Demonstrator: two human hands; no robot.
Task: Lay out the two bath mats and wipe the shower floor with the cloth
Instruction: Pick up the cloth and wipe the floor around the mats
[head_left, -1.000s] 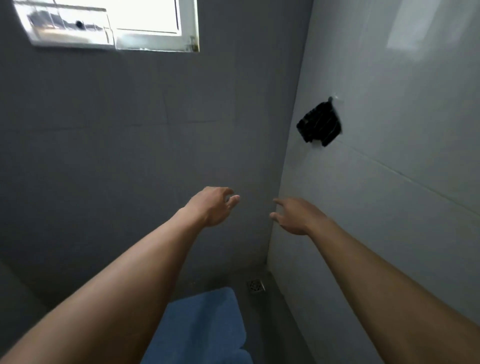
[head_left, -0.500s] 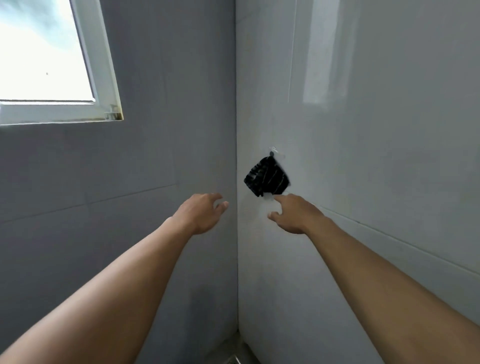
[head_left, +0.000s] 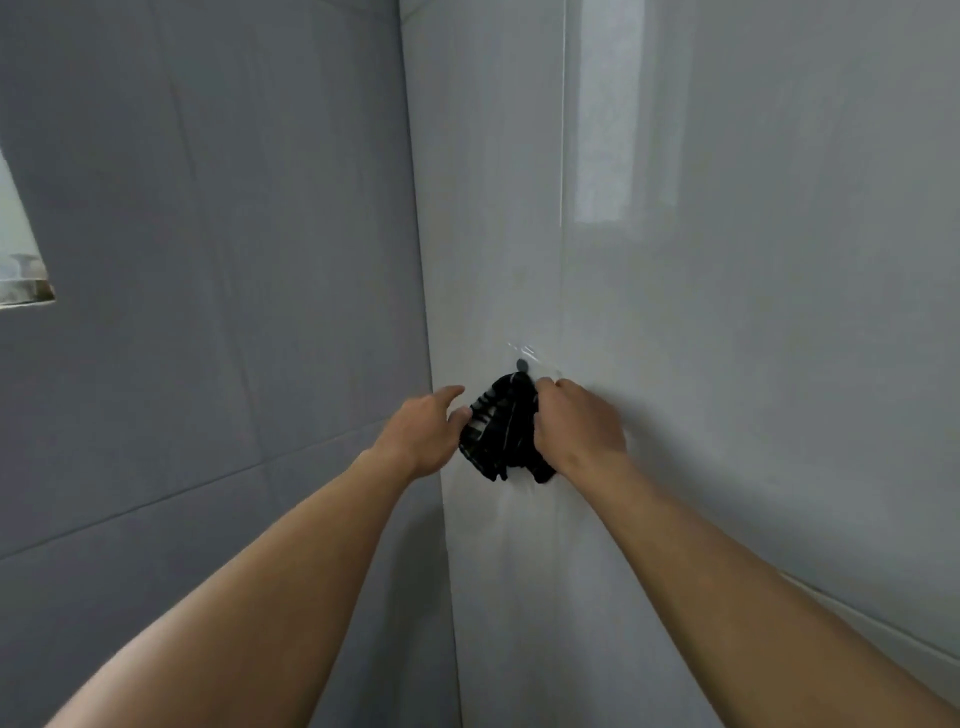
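Two walls (head_left: 208, 364) are meeting in a corner. Nearer the wall, the right hand (head_left: 576, 431) is gripping the cloth (head_left: 498, 431), fingers curling round its upper right edge. The left hand (head_left: 421, 436) is hovering slack-fingered, holding nothing, fingertips just beside the cloth's left edge. The cloth is hanging lengthwise down from a hook (head_left: 521, 364) just above the right hand, so lifting upward looks needed. Half a second ago both hands were empty, below the cloth.
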